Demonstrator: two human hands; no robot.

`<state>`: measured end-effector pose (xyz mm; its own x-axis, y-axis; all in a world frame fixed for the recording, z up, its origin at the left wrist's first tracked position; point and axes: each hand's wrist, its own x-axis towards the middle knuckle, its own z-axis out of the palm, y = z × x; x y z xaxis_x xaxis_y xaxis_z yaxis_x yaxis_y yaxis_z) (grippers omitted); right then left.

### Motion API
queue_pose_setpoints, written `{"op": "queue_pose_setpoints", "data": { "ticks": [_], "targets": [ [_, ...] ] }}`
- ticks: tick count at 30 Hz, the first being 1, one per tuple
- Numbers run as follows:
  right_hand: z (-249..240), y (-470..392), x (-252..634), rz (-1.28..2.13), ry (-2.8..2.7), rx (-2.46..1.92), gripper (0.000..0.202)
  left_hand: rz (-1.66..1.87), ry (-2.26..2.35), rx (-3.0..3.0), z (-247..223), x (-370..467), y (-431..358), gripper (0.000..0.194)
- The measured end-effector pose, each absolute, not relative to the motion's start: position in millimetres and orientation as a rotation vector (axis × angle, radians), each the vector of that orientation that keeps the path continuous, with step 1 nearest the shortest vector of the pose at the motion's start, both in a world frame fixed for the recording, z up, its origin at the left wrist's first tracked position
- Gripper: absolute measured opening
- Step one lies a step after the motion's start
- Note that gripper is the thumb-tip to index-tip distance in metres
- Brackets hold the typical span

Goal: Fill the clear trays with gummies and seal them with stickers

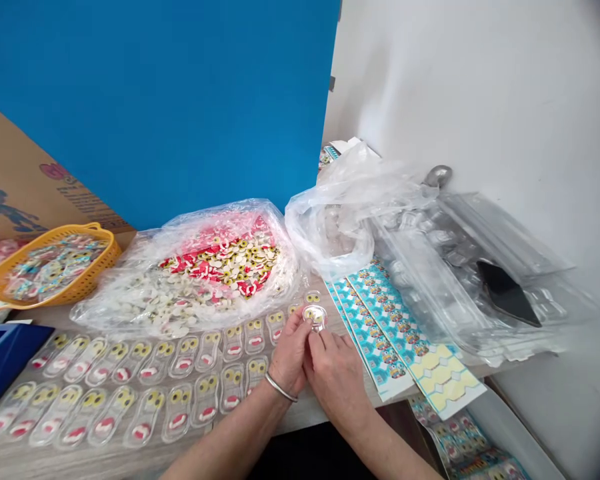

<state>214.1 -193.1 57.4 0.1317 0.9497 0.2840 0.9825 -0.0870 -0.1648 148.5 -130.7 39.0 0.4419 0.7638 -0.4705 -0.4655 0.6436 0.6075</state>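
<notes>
A small clear plastic blister shell (314,317) is held up between my two hands above the table. Its top part, with yellow-green eye pieces, shows; the lower part is hidden by fingers. My left hand (291,353) is closed on its left side, a silver bangle at the wrist. Curled over the shell's lower end are the fingers of my right hand (334,367). Two rows of similar filled shells (141,417), each with yellow eyes and a red-and-white mouth piece, lie to the left. Just beyond my hands lies another pair of eyes (312,297).
An open plastic bag of loose eye and mouth pieces (230,260) lies behind the rows. Far left are a yellow basket (87,283) and a blue bin (10,360). On the right are sticker sheets (380,320), bagged clear shells (440,267) and a black phone (507,293).
</notes>
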Motion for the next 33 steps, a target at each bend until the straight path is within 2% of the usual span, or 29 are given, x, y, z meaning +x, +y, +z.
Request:
{"op": "queue_pose_setpoints", "data": {
  "ticks": [4,10,12,23,27,33],
  "targets": [
    [53,-201,227,0.26,-1.495,-1.994,0.009,0.801,0.754,0.434,42,141,-130,0.032],
    [23,-200,250,0.958,-0.821,-1.538,0.025,0.751,0.691,0.527,43,137,-138,0.028],
    [17,-200,249,1.064,-0.704,-1.425,0.027,0.722,0.7,0.557,41,138,-142,0.027],
    [15,-210,250,1.077,-0.568,-1.395,0.04,0.691,0.86,0.683,29,135,-143,0.036],
    [9,-216,251,0.999,-0.569,-1.373,0.032,0.662,0.895,0.684,30,136,-146,0.041],
    [7,-218,252,0.926,-0.619,-1.457,0.032,0.593,0.885,0.733,34,139,-151,0.044]
  ]
}}
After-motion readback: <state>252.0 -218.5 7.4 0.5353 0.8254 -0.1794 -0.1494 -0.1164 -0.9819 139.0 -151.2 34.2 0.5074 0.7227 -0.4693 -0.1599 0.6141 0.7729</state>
